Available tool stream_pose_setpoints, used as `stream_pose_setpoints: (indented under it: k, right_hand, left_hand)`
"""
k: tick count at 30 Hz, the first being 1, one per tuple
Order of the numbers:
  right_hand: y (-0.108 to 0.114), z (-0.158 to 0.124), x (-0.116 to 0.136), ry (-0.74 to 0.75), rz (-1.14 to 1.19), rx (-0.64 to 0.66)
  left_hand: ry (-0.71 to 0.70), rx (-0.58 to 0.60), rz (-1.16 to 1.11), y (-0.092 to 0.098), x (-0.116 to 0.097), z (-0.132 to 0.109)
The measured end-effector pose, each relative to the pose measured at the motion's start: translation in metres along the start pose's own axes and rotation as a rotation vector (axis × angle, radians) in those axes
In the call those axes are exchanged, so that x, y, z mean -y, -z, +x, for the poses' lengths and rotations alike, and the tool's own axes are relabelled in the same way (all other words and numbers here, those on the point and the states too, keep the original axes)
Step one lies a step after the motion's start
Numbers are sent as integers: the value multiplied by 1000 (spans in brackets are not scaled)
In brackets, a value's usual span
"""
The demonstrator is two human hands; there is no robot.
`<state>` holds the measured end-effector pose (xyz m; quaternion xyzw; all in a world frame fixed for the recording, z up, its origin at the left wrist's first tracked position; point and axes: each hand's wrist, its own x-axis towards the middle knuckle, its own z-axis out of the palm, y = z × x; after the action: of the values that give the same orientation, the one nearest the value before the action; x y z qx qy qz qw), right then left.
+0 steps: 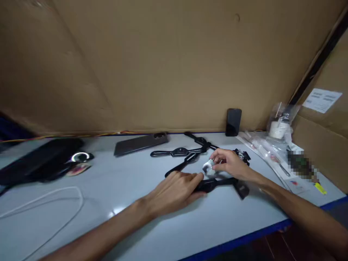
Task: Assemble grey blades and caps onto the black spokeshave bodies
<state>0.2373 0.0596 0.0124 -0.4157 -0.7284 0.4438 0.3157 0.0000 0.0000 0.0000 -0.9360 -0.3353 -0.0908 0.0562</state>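
Note:
My left hand (182, 186) is closed round one handle of a black spokeshave (208, 185) lying near the middle of the table. Just above that tool, my right hand (227, 164) pinches a crumpled white wad (208, 168) with dark smudges, perhaps cloth or tissue. Beyond my hands lie more black spokeshaves: one (179, 152) flat with its handles left and right, another (201, 140) slanting behind it. A third (181, 167) is partly hidden near my left hand. Small black and metal parts (243, 156) sit behind my right wrist. A dark flat piece (241, 189) lies under my right forearm.
A large grey phone (141, 143) lies at the back, and a black phone (233, 122) leans on the cardboard wall (163, 72). Plastic packets (269, 152) and a bagged white container (278, 128) stand right. A black bag (40, 159) and white cable (78, 197) lie left.

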Motion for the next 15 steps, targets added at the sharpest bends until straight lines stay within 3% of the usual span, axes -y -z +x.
stream_pose_setpoints:
  k: [6,15]
  right_hand:
    - [-10,4,5,-16,128,169]
    - [-11,3,0,-84,143,205]
  left_hand:
    - [-6,-9,-62,0,0,0]
    - [82,104,-164,9,0,2]
